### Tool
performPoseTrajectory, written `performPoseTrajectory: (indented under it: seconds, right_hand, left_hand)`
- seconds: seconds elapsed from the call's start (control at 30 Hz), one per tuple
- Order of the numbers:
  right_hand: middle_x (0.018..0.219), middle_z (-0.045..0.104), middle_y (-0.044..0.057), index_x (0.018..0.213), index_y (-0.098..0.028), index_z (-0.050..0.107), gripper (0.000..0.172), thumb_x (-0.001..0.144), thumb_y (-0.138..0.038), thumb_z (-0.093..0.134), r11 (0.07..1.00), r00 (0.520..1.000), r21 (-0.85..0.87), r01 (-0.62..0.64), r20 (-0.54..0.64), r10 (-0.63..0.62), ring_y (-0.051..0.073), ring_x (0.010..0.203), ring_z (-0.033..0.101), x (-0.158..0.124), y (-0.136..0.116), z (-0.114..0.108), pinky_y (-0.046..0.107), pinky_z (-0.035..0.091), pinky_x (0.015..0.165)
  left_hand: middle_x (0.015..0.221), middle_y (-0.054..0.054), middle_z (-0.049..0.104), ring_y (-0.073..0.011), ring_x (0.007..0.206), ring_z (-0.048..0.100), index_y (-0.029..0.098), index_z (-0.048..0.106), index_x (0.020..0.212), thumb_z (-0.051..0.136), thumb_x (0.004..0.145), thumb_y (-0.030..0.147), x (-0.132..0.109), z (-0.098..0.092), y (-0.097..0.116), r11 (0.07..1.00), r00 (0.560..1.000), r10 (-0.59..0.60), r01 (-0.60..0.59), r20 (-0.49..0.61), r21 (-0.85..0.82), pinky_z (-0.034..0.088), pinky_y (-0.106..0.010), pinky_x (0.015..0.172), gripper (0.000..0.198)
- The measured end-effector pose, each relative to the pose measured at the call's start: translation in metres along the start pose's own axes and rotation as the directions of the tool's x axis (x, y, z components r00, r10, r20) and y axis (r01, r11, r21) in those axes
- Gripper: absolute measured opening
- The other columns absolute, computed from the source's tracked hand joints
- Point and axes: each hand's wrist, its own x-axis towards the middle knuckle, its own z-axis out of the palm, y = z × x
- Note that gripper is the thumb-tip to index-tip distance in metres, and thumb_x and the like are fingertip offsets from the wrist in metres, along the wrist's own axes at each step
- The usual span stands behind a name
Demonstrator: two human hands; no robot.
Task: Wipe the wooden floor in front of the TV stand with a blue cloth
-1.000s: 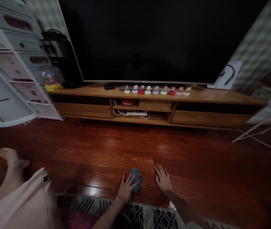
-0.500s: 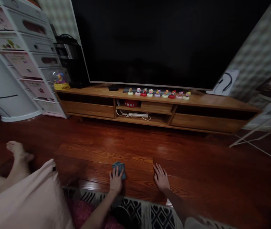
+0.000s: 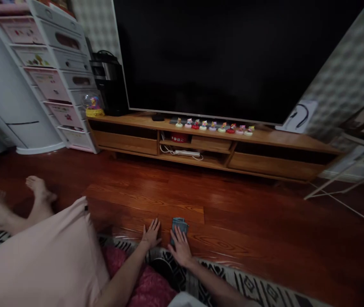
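Observation:
A small blue folded cloth (image 3: 180,223) lies on the dark red wooden floor (image 3: 248,221), just past the rug's edge. My right hand (image 3: 179,248) rests on the cloth's near part, fingers stretched flat over it. My left hand (image 3: 151,233) lies open and flat on the bare floor right beside it, to the left, touching nothing else. Both forearms reach forward over the rug.
A black-and-white patterned rug (image 3: 252,288) lies under me, with a pink cushion (image 3: 41,260) at my left. Another person's bare feet (image 3: 18,202) rest on the floor at left. A low wooden TV stand (image 3: 265,147) holds several small figurines (image 3: 214,125) below a large dark screen (image 3: 226,55). White drawers (image 3: 56,72) stand at far left.
The cloth was under my left hand; it now lies under my right hand, which moved in from the right. My left hand shifted left onto bare floor. The view panned left.

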Motion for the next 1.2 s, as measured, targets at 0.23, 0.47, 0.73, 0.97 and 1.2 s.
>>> performPoseTrajectory:
  seconds: [0.23,0.47,0.73,0.97,1.2]
  right_hand:
    - [0.166,0.015,0.011,0.158,-0.016,0.025,0.08,0.092,-0.058,0.044,0.97,0.97,-0.064,-0.236,0.039,0.239,0.029,0.153,0.009,0.051,0.023,-0.039,0.048,0.013,0.123]
    - [0.164,0.025,0.009,0.156,-0.014,0.03,0.077,0.082,-0.021,0.048,0.979,0.979,0.003,-0.205,0.01,0.205,0.023,0.152,0.016,0.05,0.067,-0.053,0.043,0.017,0.123]
    - [0.164,0.026,0.0,0.156,-0.025,0.032,0.083,0.074,-0.015,0.045,0.995,0.997,0.102,-0.009,0.071,0.001,0.02,0.152,0.017,-0.05,0.071,-0.037,0.045,0.02,0.123]
    - [0.162,0.031,0.005,0.154,-0.022,0.035,0.064,0.091,-0.028,0.04,0.98,0.98,0.042,-0.194,-0.041,0.196,0.021,0.151,0.022,0.002,0.071,-0.054,0.044,0.022,0.121]
    - [0.164,0.028,0.006,0.153,-0.024,0.037,0.064,0.09,-0.025,0.044,0.925,0.92,0.006,-0.381,-0.095,0.38,0.024,0.152,0.019,0.055,0.054,-0.053,0.046,0.02,0.121]
  left_hand:
    - [0.166,-0.012,-0.003,-0.0299,0.152,0.001,0.017,0.015,0.16,0.048,0.084,0.04,-0.009,-0.001,0.001,1.0,0.998,-0.024,0.023,0.057,0.007,0.012,-0.057,0.119,0.086]
    - [0.166,-0.009,0.001,-0.0284,0.152,0.005,0.023,0.021,0.159,0.051,0.083,0.036,-0.013,-0.008,-0.008,0.999,0.994,0.018,-0.015,0.104,-0.034,0.015,-0.058,0.118,0.083]
    - [0.167,-0.01,0.002,-0.0289,0.152,0.005,0.019,0.023,0.159,0.053,0.083,0.032,-0.011,-0.007,-0.006,0.998,0.995,0.015,-0.01,0.096,-0.059,0.018,-0.055,0.119,0.082]
    - [0.166,-0.011,0.001,-0.0296,0.152,0.005,0.017,0.021,0.159,0.053,0.082,0.032,-0.013,-0.006,-0.006,0.999,0.996,0.024,-0.021,0.089,-0.028,0.019,-0.051,0.119,0.085]
    - [0.167,-0.009,0.002,-0.0274,0.152,0.005,0.02,0.022,0.159,0.054,0.082,0.036,-0.011,-0.005,-0.01,0.999,0.995,0.032,-0.031,0.098,-0.02,0.02,-0.049,0.119,0.085]
